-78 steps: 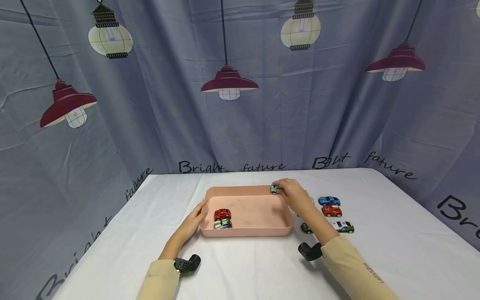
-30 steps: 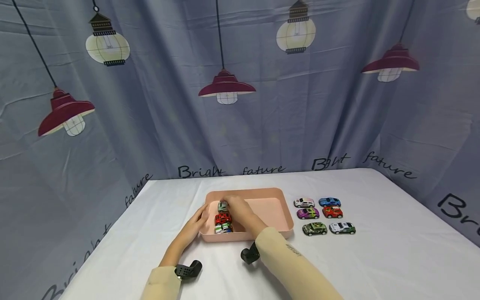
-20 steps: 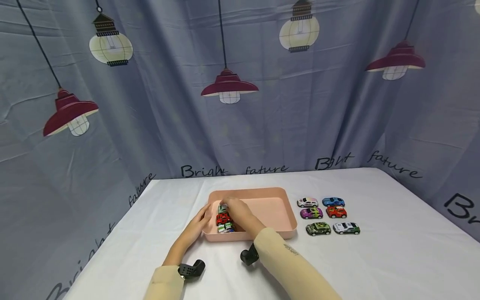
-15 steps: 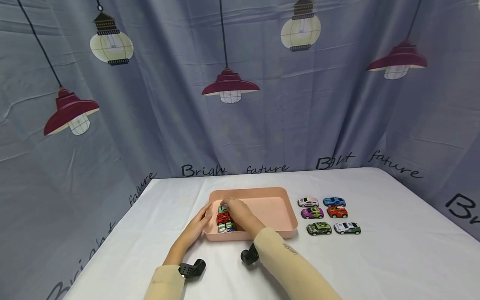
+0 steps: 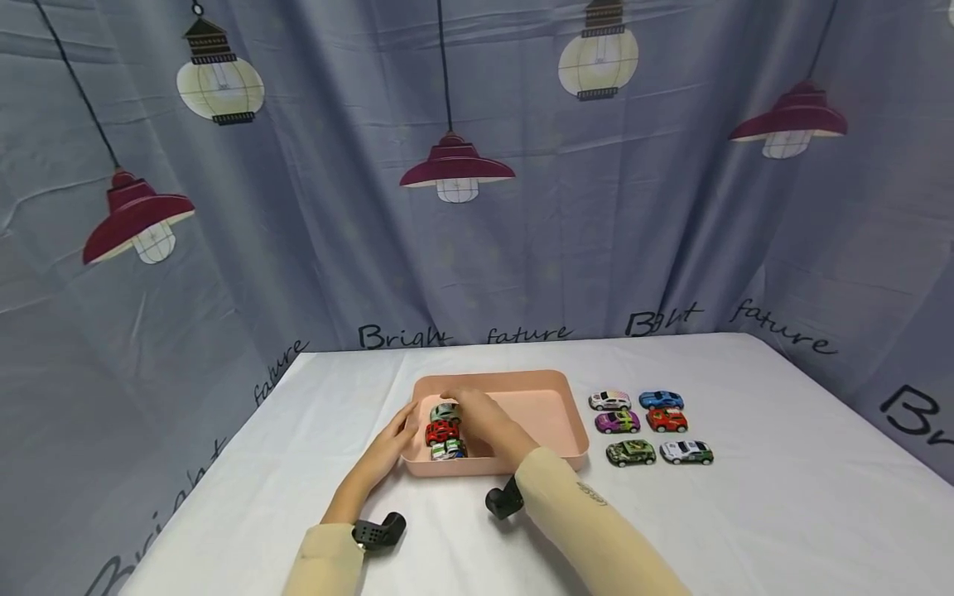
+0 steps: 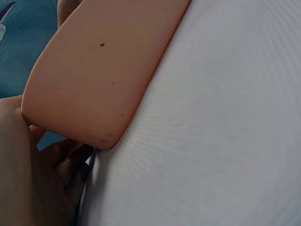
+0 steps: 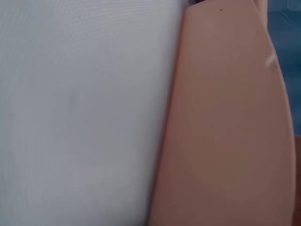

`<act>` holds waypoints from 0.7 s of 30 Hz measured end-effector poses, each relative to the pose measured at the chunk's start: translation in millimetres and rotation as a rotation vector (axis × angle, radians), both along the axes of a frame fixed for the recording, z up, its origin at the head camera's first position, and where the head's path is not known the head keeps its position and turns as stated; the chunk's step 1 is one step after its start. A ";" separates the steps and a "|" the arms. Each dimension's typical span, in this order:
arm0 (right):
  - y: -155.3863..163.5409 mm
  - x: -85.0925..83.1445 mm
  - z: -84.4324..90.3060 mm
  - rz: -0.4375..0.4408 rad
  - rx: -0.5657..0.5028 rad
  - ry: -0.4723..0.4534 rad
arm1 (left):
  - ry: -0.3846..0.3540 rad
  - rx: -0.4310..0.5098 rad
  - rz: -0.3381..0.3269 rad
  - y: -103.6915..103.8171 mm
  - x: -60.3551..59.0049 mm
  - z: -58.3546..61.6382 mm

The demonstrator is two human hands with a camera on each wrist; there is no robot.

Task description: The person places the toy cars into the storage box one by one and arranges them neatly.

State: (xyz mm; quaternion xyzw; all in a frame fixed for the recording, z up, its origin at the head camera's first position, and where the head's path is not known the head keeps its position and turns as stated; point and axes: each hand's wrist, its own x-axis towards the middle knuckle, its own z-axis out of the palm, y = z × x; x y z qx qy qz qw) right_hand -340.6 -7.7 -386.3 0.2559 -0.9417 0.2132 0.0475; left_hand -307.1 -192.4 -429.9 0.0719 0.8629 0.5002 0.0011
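My left hand (image 5: pixel 387 443) grips the left wall of a shallow pink tray (image 5: pixel 495 468); in the left wrist view its thumb lies at the rim and its fingers are partly hidden behind the wall. Inside the tray, along its left side, three toy cars stand in a column: a grey-green car (image 5: pixel 445 410) at the back, a red car (image 5: pixel 441 431) in the middle and a white-green car (image 5: pixel 447 449) in front. My right hand (image 5: pixel 484 414) reaches over the tray's front wall, its fingers just above and right of the grey-green car. The right wrist view shows only tray wall and cloth.
Right of the tray stand more toy cars in two columns: white (image 5: pixel 609 401), purple (image 5: pixel 617 422), camouflage green (image 5: pixel 630 453), blue (image 5: pixel 661 400), red-orange (image 5: pixel 667 420) and white-and-green (image 5: pixel 686 452). White cloth (image 5: pixel 745 513) covers the table; a printed curtain (image 5: pixel 522 248) hangs behind.
My right hand has carried the grey-green car from the tray's back right to the left column, set it behind the red car and let go, easing slightly right. The left hand stays on the tray.
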 end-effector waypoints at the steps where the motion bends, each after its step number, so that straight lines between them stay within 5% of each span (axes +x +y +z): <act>1: 1.7 0.6 1.8 0.006 -0.017 0.001 | 0.002 0.003 -0.002 -0.2 0.5 0.4; 14: 26.5 4.6 17.7 0.055 -0.079 0.118 | 0.014 -0.004 0.008 0.3 1.8 2.5; 21: 40.9 11.1 25.6 -0.001 -0.107 0.063 | 0.028 -0.015 0.006 0.5 2.0 1.3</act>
